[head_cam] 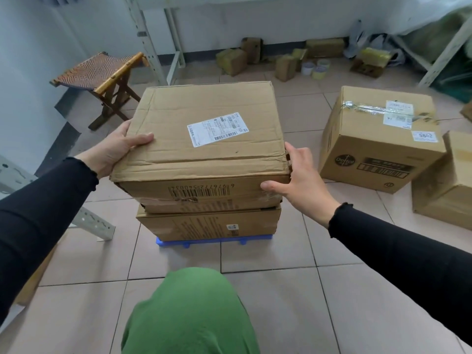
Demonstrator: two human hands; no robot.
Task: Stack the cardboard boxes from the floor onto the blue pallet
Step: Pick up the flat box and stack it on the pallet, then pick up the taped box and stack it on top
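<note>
A worn cardboard box with a white shipping label (204,139) sits on top of a flatter cardboard box (209,226), which rests on the blue pallet (201,242); only the pallet's front edge shows. My left hand (117,146) grips the top box's left near corner, thumb on its lid. My right hand (301,180) holds its right near corner, thumb across the front face. On the floor to the right stand a taped box with a Dettol logo (378,139) and, beside it, another box (444,182) cut by the frame's edge.
A wooden folding stool (102,75) stands at the back left. White metal shelf legs (150,42) rise behind it, and a loose metal rail (94,221) lies at the left. Small boxes and tape rolls (316,67) litter the far wall. My green-clad knee (191,312) is below.
</note>
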